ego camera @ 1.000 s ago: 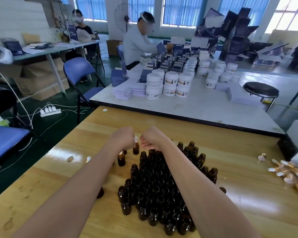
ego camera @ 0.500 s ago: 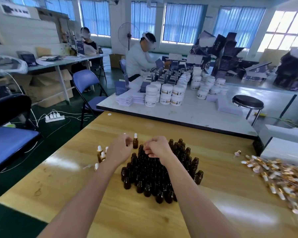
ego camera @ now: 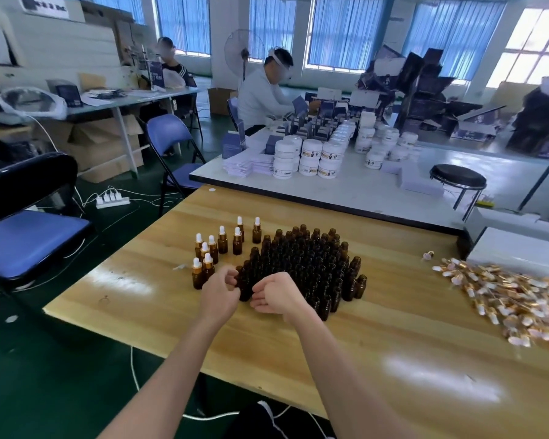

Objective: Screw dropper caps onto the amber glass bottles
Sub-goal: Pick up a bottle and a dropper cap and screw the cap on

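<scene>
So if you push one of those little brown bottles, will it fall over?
Probably: the uncapped bottles look small and taller than wide, so one likely tips easily. They stand packed together, so neighbours could topple too. Being glass, it may crack.

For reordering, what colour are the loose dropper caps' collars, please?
Gold, on the dropper caps; head view.

- White table (ego camera: pixel 362 198), stacked with white jars (ego camera: pixel 311 160).
- Black stool (ego camera: pixel 457 177) by its right side.
- Blue chair (ego camera: pixel 171 134) left of it.
- Power strip (ego camera: pixel 112 201) on floor, farther left.
</scene>
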